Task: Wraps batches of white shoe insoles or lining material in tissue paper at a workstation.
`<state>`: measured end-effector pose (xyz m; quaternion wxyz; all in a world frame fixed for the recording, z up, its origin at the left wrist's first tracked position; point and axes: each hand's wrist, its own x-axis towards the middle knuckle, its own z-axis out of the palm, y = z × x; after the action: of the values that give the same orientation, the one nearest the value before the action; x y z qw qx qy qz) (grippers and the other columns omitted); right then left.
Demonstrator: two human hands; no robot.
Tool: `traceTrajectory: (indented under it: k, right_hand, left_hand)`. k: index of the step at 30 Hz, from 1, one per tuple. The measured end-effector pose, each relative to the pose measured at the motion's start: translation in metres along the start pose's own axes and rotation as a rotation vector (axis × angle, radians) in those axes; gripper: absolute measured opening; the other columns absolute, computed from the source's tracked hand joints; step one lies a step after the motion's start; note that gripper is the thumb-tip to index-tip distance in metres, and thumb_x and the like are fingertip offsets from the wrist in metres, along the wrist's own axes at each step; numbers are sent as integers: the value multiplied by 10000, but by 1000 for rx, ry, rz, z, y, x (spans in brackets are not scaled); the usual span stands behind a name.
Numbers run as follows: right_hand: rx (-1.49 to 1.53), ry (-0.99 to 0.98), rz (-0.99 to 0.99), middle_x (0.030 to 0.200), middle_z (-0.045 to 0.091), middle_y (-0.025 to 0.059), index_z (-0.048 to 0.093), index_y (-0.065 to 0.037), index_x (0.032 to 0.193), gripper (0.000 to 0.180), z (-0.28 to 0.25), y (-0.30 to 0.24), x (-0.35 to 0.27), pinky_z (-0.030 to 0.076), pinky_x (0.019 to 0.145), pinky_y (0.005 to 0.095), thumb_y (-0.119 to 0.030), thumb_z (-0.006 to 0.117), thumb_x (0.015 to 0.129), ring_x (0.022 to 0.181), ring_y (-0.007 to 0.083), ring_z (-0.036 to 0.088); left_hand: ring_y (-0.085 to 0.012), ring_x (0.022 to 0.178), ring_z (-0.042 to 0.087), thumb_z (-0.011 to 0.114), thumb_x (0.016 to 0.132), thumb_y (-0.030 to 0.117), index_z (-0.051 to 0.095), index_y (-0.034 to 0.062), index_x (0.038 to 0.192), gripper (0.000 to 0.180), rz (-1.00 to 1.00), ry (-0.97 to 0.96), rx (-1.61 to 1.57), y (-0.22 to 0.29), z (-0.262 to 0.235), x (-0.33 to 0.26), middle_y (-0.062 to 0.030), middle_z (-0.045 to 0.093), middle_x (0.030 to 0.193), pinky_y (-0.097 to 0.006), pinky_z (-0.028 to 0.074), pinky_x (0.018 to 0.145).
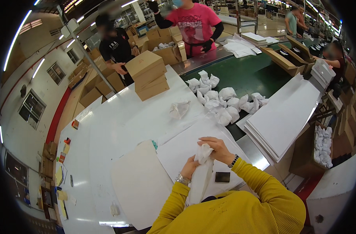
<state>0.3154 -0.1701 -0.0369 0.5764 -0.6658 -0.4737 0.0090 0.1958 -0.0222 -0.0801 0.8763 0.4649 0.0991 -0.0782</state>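
Note:
In front of my body, a sheet of thin white wrapping paper (203, 156) is gathered into a bunch between my hands, its loose end hanging toward me. My left hand (190, 167) closes on its left side, and my right hand (218, 149) grips the upper right part with the fingers over the top. Whether anything lies inside the paper is hidden. Beneath my hands spread flat white sheets (172, 152). A small dark square piece (222, 177) lies beside the bunch. Farther off sits one crumpled paper bundle (179, 109).
Several paper-wrapped bundles (226, 94) are heaped by the green conveyor belt (260, 66). At right is a stack of white sheets (283, 115); below it, a carton (302, 156) of bundles. Brown boxes (147, 74) stand at the far edge, near two people. Small items line the left edge.

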Motion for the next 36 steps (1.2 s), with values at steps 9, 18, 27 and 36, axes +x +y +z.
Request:
traceTrajectory:
  k: [9, 18, 27, 36]
  right_hand:
    - [-642, -360, -299, 1486, 303, 7, 471, -206, 1335, 492, -19, -55, -8, 12, 1123, 543, -235, 559, 852, 1411, 273, 155]
    - [-501, -254, -224, 1420, 346, 145, 431, -156, 1361, 623, -13, -82, -27, 124, 1084, 536, -142, 614, 765, 1361, 347, 226]
    - [-328, -102, -240, 735, 544, -13, 631, -147, 856, 282, -2, -70, -18, 323, 703, 325, -78, 736, 604, 771, 200, 517]
    - [743, 145, 581, 1139, 521, 89, 375, -63, 1312, 744, -6, -79, -4, 458, 876, 333, 13, 709, 651, 1053, 215, 525]
  left_hand:
    - [-163, 1005, 592, 543, 893, 157, 512, -3, 1220, 365, 23, 55, -456, 46, 39, -28, -98, 580, 1166, -275, 512, 797]
    - [-175, 826, 626, 651, 843, 170, 557, -15, 1133, 358, 49, 236, -72, 66, 31, -6, -92, 636, 984, -322, 539, 695]
    - [-140, 863, 613, 672, 834, 84, 542, -2, 1136, 339, 485, 216, 113, 47, 57, 10, -65, 643, 991, -291, 515, 758]
    - [-179, 1135, 520, 601, 880, 146, 333, 64, 1371, 565, 239, -86, -503, 40, 64, -21, -75, 494, 1287, -325, 453, 933]
